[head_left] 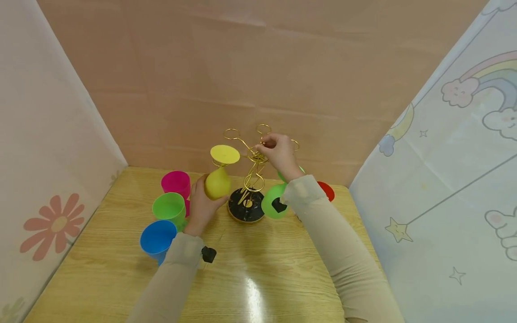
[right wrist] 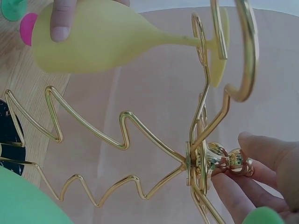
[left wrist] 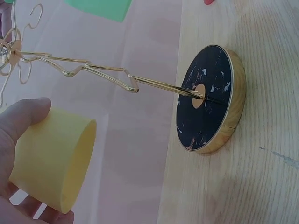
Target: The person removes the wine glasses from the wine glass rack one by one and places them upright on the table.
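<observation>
A gold wire goblet rack (left wrist: 161, 85) with several ring arms rises from a round black marbled base (head_left: 238, 211). From one ring on its left side hangs a yellow goblet (head_left: 218, 185) upside down, its foot above the ring and its stem through it. My left hand (head_left: 201, 207) holds the goblet's bowl, fingers and thumb round it. At the rack's top, my right hand (head_left: 281, 157) pinches the gold knob (right wrist: 233, 162) between thumb and fingers. A green goblet (head_left: 270, 204) hangs bowl-down on the right side, partly hidden by my right sleeve.
Upright on the table's left side stand a pink goblet (head_left: 175, 183), a light green goblet (head_left: 167, 206) and a blue goblet (head_left: 157, 237). Something red (head_left: 326, 191) shows behind my right forearm. A brown backdrop (head_left: 262, 67) closes the wooden table's far side.
</observation>
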The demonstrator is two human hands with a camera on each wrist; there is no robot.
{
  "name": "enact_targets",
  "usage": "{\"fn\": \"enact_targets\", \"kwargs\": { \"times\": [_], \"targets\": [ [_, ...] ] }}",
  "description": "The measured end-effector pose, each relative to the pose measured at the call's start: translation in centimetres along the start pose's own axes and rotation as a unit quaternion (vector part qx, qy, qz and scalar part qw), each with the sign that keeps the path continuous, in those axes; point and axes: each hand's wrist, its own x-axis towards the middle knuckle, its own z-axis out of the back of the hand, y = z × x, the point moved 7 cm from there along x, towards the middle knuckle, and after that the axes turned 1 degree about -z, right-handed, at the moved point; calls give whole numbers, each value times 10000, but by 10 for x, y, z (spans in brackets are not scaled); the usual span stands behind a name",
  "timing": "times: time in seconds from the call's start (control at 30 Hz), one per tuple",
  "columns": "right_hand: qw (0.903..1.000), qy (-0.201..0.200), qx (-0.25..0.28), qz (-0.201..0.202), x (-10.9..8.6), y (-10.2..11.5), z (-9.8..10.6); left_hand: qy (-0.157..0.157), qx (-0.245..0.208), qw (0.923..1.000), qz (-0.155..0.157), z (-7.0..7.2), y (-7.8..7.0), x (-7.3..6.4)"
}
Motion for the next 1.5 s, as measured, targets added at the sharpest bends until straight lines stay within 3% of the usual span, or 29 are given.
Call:
{"fn": "enact_targets", "kwargs": {
  "times": [0.5,0.73,0.93,1.2,1.5],
  "targets": [
    [10000,11,-53,-27,1,-1,2,-86,297,9995,-48,2,-11,3],
    [9999,55,-38,-75,4,0,1,-116,351,9992,124,3,-8,5],
    [9990,350,-259,47,9,5,2,-271,390,9986,235,5,-4,6],
    [9945,737,-722,159,13,9,6,-437,121,9977,498,9,-1,2],
    [9900,716,-1205,186,18,10,9,-490,-160,9975,478,7,0,-5]
  ]
}}
